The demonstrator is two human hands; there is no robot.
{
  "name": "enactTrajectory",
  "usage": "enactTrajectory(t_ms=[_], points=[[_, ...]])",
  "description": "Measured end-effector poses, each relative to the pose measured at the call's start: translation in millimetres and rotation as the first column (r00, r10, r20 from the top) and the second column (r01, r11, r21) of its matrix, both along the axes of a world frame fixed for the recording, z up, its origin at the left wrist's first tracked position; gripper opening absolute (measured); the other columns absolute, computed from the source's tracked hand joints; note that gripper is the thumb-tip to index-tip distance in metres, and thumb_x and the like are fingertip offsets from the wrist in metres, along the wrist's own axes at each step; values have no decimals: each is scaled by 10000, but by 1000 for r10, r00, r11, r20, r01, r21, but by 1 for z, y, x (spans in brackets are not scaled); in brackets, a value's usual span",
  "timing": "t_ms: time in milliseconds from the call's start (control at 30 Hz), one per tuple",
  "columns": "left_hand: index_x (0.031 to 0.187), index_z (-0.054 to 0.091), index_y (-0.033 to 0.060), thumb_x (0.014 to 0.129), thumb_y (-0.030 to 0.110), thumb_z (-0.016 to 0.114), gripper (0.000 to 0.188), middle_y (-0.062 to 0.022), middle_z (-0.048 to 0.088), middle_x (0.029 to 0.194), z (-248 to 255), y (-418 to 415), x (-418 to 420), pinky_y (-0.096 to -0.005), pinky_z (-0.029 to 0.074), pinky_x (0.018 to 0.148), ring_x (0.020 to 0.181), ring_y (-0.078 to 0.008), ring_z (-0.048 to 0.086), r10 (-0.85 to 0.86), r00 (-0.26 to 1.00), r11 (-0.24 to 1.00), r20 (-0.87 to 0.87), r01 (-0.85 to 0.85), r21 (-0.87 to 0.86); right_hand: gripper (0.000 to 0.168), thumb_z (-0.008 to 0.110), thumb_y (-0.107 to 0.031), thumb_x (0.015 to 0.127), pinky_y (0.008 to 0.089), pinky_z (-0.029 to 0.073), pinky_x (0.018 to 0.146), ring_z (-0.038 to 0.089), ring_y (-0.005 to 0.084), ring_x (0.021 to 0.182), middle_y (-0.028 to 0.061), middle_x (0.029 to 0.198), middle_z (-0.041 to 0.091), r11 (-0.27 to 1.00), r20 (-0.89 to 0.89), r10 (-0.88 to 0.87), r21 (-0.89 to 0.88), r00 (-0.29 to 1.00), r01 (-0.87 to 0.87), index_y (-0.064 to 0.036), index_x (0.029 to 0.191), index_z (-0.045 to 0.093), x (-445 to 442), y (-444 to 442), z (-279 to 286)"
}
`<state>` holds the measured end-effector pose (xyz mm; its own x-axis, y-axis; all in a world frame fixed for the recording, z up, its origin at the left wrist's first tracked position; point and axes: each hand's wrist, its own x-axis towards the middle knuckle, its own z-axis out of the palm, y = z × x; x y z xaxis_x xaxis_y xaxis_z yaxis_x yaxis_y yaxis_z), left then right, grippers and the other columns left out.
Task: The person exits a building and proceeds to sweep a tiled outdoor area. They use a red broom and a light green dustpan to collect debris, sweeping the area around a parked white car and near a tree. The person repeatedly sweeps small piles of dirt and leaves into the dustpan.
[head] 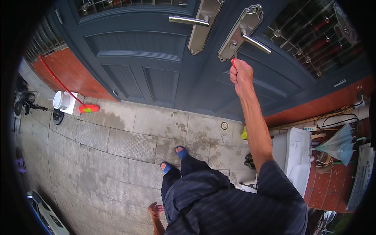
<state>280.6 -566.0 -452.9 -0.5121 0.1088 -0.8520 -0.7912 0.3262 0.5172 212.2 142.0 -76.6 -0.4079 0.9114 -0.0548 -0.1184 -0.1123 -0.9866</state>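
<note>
My right hand point(243, 73) grips a red-handled tool point(234, 62); most of the handle is hidden by my fingers. Its thin metal shaft points up to just below the lock cylinder point(233, 44); whether it touches the metal is unclear. That cylinder sits in an ornate metal door plate point(229, 50), under a lever handle point(257, 43), on the right leaf of a dark blue-grey double door point(205, 85). A matching lever handle point(188, 20) is on the left leaf. Low at my side hangs my left hand point(155, 209), fingers apart, with nothing seen in it.
By the left wall stand a white bucket point(60, 100) and a red broom point(88, 108). On the right are a white basin point(297, 155), a folded pale umbrella point(337, 145) and dark shoes point(249, 161). Stone paving point(117, 164) lies underfoot; part of a white vehicle point(47, 213) shows lower left.
</note>
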Motion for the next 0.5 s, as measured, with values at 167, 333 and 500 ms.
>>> enactTrajectory(t_ms=[167,333,500], points=[[1114,611,-52,874,181,597,335,-218,682,832,16,8,-16,-377,562,566,691,-295,675,-78,997,992,-10,76,-95,199,550,-200,957,219,225,377,365,56,433,-10,611,459,1000,-48,8,7,999,-8,-2,964,558,-9,4,4],[1192,572,-62,832,62,547,382,-188,674,756,2,15,-28,-352,498,447,573,-261,644,-429,873,901,-232,431,-44,204,557,-198,958,222,226,381,369,60,434,-6,610,468,1000,-57,15,-11,998,-15,6,970,559,-8,18,3],[1024,690,-81,780,160,566,365,-204,710,790,-28,25,-36,-321,539,600,638,-237,673,-717,528,693,-455,612,-382,205,565,-198,955,220,234,380,381,63,434,1,610,476,999,-61,31,-9,998,-31,6,957,557,-6,28,-1]])
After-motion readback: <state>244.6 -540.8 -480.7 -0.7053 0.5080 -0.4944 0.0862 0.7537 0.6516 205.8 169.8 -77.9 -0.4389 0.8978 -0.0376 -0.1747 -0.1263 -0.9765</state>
